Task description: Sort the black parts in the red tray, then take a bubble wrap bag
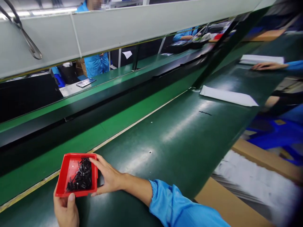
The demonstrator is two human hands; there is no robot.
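A small red tray [67,170] with several small black parts [81,178] in it rests on the dark green worktop [180,142] at the lower left. My left hand [65,212] grips its near edge, thumb on the rim. My right hand [109,177], in a blue sleeve, holds the tray's right side, with the fingertips reaching over the rim toward the black parts.
A green conveyor belt [132,113] runs beside the worktop. White sheets [228,96] lie further along it, where a co-worker's hand [267,66] rests by a white stack [261,59]. A person in blue [96,64] stands across the line. Cardboard [227,205] lies at right.
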